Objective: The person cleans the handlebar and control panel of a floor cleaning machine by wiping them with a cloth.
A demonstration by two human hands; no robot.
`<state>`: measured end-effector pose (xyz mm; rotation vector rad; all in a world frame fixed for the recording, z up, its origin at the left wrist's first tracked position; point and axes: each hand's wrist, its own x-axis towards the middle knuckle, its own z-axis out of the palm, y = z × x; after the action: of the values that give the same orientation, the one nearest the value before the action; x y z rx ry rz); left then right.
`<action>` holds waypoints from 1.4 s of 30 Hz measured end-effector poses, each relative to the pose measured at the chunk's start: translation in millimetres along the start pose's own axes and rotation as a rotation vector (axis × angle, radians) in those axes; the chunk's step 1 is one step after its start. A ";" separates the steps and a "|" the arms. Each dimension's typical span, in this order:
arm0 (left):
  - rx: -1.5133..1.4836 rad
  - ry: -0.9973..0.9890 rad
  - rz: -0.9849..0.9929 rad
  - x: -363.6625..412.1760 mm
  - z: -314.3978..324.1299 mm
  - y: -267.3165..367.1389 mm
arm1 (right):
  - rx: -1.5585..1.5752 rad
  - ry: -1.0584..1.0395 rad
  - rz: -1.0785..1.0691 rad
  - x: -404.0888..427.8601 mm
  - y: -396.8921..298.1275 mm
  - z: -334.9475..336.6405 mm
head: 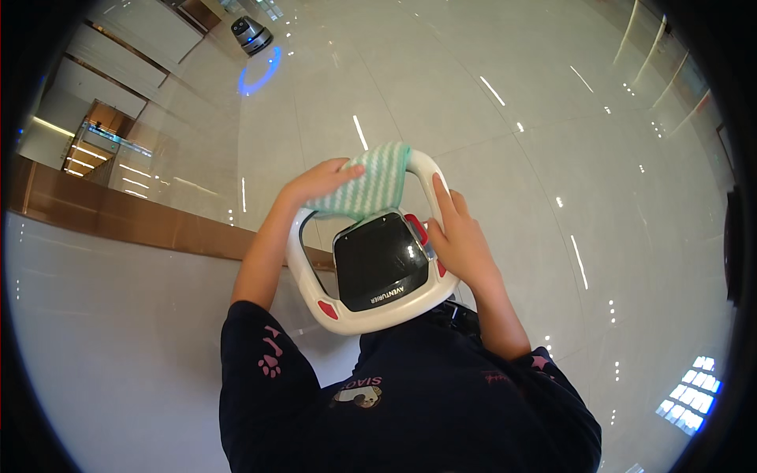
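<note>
In front of my body is a white ring-shaped handle frame (378,324) around a glossy black panel (378,260) that bears writing. Red inserts mark the frame's lower corners, and a red curved part (417,229) sits beside the panel's right edge. My left hand (322,179) presses a green-and-white striped cloth (378,177) around the frame's far side, thumb on top. The cloth drapes down to the panel's far edge and hides that stretch of the frame. My right hand (460,236) grips the frame's right side, its fingers pointing away from me.
Glossy pale floor tiles (532,189) reflect ceiling lights. A grey-and-black wheeled robot (251,35) stands at the far left, casting a blue light ring (260,77) on the floor. A copper-coloured strip (130,227) edges a pale glossy surface (118,331) on my left.
</note>
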<state>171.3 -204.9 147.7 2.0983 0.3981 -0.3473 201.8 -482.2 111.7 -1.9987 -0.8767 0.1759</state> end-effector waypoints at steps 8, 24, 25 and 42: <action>0.962 0.467 0.404 5.0 43.4 16.5 | -0.019 0.034 0.008 4.5 6.6 1.7; 0.824 0.146 0.885 32.7 75.2 55.8 | 0.260 0.079 0.342 8.1 2.2 -21.0; 0.824 0.153 0.884 25.2 80.2 58.0 | 0.292 0.213 0.291 10.4 10.5 -28.6; -0.821 0.907 0.219 -122.1 100.8 -58.0 | -0.275 -0.203 -0.178 44.0 4.7 -27.9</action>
<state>27.6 -279.0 99.7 1.3423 0.6762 0.8136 248.9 -474.7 133.1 -2.1671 -1.2602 0.1666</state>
